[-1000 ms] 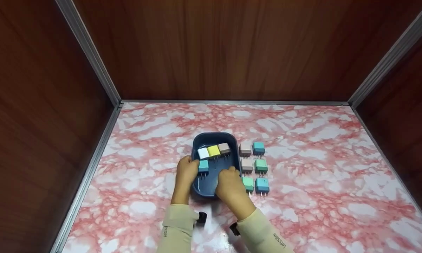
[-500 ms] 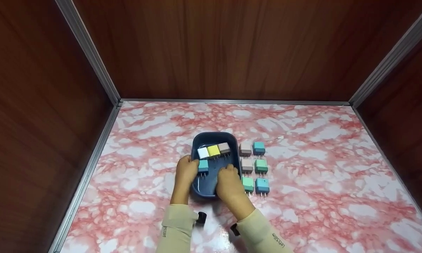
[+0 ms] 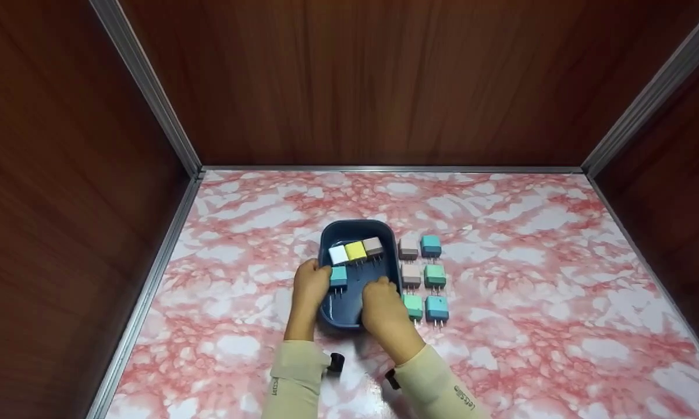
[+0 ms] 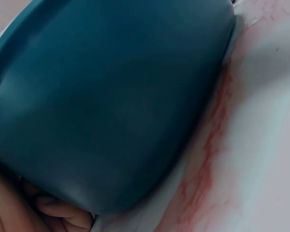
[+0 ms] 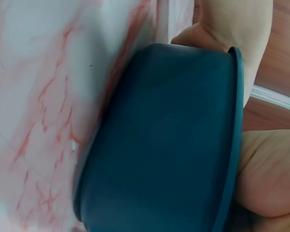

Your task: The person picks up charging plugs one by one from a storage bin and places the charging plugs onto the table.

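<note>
A dark blue plastic tray with rounded corners stands on the table. My left hand grips its left rim, thumb over the edge; in the left wrist view, curled fingers show against the outside wall. My right hand holds the right rim near the front corner; its fingertips are mostly hidden. Inside the tray lie a white plug adapter, a yellow one and a brownish-pink one in a row. A teal plug adapter sits beside my left thumb.
Right of the tray, several plug adapters stand in two columns: pinkish, teal, green and blue ones. The red-and-white marbled table is bounded by brown wood-look panels with metal edging.
</note>
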Available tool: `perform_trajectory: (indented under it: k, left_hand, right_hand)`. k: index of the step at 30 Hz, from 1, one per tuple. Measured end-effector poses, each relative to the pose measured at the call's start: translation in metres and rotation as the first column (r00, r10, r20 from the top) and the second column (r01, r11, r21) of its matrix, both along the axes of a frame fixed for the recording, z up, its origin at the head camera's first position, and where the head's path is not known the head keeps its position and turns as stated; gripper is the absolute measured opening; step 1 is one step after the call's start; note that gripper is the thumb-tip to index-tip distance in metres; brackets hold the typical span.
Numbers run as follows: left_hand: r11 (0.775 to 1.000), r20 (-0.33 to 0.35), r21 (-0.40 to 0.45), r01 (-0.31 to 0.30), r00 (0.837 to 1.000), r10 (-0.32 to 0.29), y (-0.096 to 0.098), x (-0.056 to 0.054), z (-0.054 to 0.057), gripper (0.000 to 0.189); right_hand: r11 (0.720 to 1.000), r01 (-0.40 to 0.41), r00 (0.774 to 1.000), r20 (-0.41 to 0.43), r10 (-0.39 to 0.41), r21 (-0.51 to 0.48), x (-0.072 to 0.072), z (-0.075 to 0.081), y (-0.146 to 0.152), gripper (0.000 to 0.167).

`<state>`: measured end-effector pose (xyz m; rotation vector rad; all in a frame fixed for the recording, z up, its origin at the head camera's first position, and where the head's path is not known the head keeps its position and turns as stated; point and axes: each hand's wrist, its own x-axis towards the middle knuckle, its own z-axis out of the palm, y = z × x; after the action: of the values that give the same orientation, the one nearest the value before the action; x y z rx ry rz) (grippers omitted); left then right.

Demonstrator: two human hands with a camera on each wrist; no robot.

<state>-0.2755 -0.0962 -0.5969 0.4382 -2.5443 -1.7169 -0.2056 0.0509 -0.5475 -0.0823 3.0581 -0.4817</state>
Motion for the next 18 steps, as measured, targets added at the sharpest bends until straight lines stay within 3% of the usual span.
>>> perform_trajectory:
  k: [18]
  left_hand:
    - [1.000,-0.004,0.007,-0.005,1.000,0.005,0.001,0.000,-0.002,0.021]
  right_hand:
    - [0.995,-0.082,0.995,-0.063,0.079,-0.050,-0.003,-0.006,0.011,0.018]
